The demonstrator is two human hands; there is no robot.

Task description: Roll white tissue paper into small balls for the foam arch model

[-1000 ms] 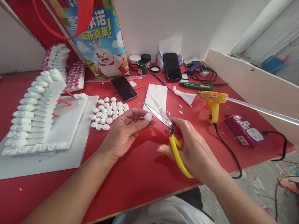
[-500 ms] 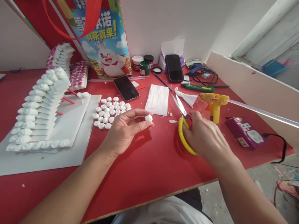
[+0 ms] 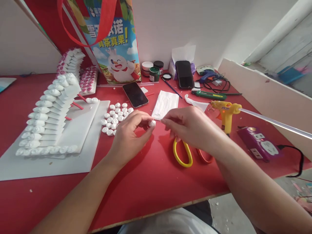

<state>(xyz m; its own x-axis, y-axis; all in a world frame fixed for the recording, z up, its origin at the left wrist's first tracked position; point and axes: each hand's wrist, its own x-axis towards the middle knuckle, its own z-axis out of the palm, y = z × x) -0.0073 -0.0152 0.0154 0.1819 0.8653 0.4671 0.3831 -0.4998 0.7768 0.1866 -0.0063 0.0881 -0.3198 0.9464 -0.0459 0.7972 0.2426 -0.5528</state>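
Worktop, smooth and bright red (image 3: 138, 191), spreads beneath it all, with a tall printed bag with a red strap and a cartoon snowman (image 3: 117, 48) standing at its back. To the left, a stepped, curved white piece edged with white buds (image 3: 57, 109) rests on a flat white board (image 3: 46, 169).

The main change is in the right hand (image 3: 195, 125): half a second ago it held the steel scissors with yellow and orange-red handle loops (image 3: 174, 151); now they lie on the worktop under it, blades hidden. Judging by that, the cutting has been set aside and both hands are free for the small work.

Each forearm comes in from its own side of the near edge, and the hands nearly meet in the middle. The left hand (image 3: 131, 133) is palm inward, thumb and forefinger pinching one small white rolled flower (image 3: 152, 123). The right hand reaches across, back upward, its fingertips just beside that flower with a narrow gap between. Its fingers are bunched, but whether they meet or pinch anything I cannot tell.

Apart from the hands, a yellow plastic glue gun with a long clear stick (image 3: 226, 113) stands to the right, and a flat stack of folded white sheets (image 3: 166, 103) lies behind the held flower. Smallest of all, a cluster of matching white flowers (image 3: 115, 121) sits beside the left hand.
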